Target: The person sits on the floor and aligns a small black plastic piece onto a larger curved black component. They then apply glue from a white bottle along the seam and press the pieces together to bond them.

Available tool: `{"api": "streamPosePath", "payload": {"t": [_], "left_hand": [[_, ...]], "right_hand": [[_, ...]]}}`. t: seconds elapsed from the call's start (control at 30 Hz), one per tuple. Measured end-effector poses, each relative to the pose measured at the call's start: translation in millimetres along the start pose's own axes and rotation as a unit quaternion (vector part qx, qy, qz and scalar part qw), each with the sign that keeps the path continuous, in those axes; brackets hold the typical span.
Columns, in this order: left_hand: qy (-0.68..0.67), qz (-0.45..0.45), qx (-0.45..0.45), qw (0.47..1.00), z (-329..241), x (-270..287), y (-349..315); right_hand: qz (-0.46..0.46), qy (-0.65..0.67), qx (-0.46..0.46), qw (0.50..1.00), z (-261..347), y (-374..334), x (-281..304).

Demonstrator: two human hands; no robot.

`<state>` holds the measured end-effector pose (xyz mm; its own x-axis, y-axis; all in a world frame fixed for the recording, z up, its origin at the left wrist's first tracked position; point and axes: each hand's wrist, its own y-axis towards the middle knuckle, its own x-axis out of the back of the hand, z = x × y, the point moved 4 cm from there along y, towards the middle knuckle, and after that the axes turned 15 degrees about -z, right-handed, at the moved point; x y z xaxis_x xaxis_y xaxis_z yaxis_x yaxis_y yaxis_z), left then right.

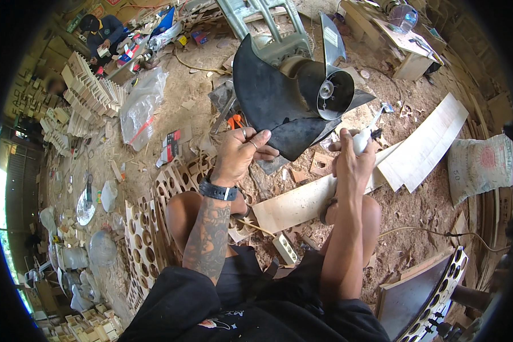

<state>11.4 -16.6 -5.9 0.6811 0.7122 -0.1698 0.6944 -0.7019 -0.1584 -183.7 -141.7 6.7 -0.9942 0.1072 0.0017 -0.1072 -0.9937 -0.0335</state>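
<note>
A black plastic fan blade, with a round hollow hub, is in front of me, one wing pointing up left. My left hand pinches the tip of its lower wing between thumb and fingers. A line crosses the plastic along that wing's upper edge; whether it is a crack or an overlap I cannot tell. To the right, my right hand grips a small white squeeze bottle with a thin nozzle. The nozzle points up right, apart from the blade.
A grey-green plastic stool stands behind the blade. Pale wooden sheets lie right, beside a full sack. A power strip with a cable lies between my feet. Perforated boards are at left. Another person sits at far left.
</note>
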Motion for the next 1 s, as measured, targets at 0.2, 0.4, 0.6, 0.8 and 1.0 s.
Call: {"api": "streamPosePath", "payload": {"t": [0.2,0.4,0.6,0.8,1.0], "left_hand": [[-0.002,0.005,-0.003,1.000,-1.4,0.8,0.2],[0.009,-0.011,0.005,1.000,-1.9,-0.5,-2.0],[0.008,-0.016,0.004,1.000,-3.5,-1.5,-2.5],[0.030,-0.010,0.005,0.999,-5.7,-0.8,-3.9],[0.022,0.003,-0.002,1.000,-4.6,-0.1,-1.7]], "right_hand": [[0.008,-0.041,0.057,0.998,1.0,8.6,11.3],[0.027,-0.085,0.070,0.994,-4.0,4.2,-0.2],[0.052,-0.150,0.072,0.985,-0.3,-3.0,-7.2],[0.100,-0.124,0.195,0.968,29.1,-7.4,16.1],[0.091,-0.105,0.143,0.980,19.3,-1.1,23.2]]}}
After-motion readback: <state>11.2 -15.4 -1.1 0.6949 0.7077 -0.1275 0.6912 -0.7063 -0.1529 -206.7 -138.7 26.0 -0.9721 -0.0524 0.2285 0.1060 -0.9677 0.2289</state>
